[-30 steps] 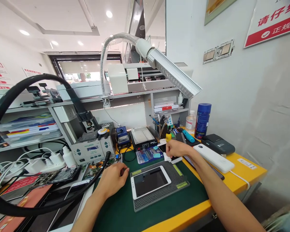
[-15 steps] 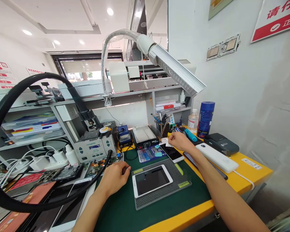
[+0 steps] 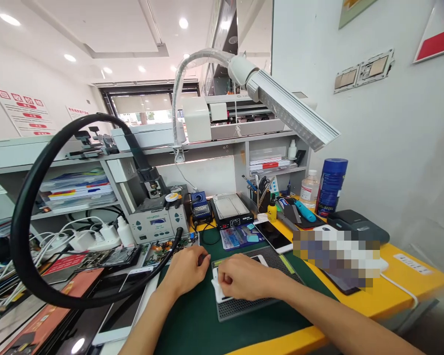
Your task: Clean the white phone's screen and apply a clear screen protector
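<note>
A white tablet (image 3: 261, 260) with a dark screen lies flat on a grey perforated pad (image 3: 240, 310), mostly covered by my right hand (image 3: 240, 278). The fingers of that hand are closed on a small white wipe (image 3: 217, 290), pressed at the tablet's left end. My left hand (image 3: 190, 268) rests on the green mat (image 3: 181, 320) just left of the pad, fingers curled in and nothing visible in them. Behind the pad, a white phone (image 3: 274, 236) with a dark screen lies on the mat.
A black flexible hose (image 3: 17, 236) loops at the left above phones and circuit boards (image 3: 166, 250). At the back are a soldering station (image 3: 202, 207), a black-framed hot plate (image 3: 232, 212) and a yellow bottle (image 3: 272, 211). A lamp (image 3: 292, 108) hangs overhead.
My right hand has come from the white wipes at the back down onto the tablet, bringing a wipe. The left hand stays beside the pad. The view has turned slightly left.
</note>
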A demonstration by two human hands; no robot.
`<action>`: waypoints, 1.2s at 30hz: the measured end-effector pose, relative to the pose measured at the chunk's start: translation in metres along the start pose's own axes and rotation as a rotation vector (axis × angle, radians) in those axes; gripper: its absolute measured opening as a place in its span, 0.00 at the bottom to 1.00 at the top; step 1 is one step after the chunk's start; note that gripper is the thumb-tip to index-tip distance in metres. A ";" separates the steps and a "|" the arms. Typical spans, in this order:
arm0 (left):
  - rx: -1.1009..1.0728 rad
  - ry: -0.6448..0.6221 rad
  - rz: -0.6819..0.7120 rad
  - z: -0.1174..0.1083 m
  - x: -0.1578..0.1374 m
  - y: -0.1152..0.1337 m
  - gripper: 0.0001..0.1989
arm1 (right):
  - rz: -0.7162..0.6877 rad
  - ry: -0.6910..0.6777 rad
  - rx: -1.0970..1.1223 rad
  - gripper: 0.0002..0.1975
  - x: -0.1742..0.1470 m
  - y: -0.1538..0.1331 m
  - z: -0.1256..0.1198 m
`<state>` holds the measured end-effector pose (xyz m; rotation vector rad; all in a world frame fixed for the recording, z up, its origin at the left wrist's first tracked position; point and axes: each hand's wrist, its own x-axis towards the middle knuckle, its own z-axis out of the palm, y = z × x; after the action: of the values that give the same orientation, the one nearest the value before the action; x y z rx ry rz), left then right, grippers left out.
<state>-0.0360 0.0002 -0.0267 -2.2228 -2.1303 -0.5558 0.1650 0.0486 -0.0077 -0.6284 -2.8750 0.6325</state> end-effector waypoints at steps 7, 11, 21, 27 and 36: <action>-0.022 0.009 0.022 0.000 -0.001 -0.002 0.09 | 0.308 0.124 -0.094 0.09 0.000 0.050 -0.024; -0.037 0.022 0.028 0.001 -0.001 -0.003 0.09 | 0.473 0.246 -0.123 0.08 -0.015 0.086 -0.052; -0.044 0.017 0.024 0.002 0.000 -0.004 0.09 | 0.724 0.471 -0.151 0.06 -0.040 0.130 -0.087; -0.058 0.016 0.018 0.002 0.000 -0.004 0.09 | 0.758 0.567 -0.190 0.09 -0.039 0.133 -0.080; -0.088 0.022 0.021 0.002 -0.001 -0.003 0.10 | 0.440 0.622 -0.340 0.16 0.003 0.108 -0.045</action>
<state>-0.0388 0.0003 -0.0293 -2.2694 -2.1093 -0.6829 0.2116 0.1559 -0.0126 -1.2623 -2.2693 -0.0396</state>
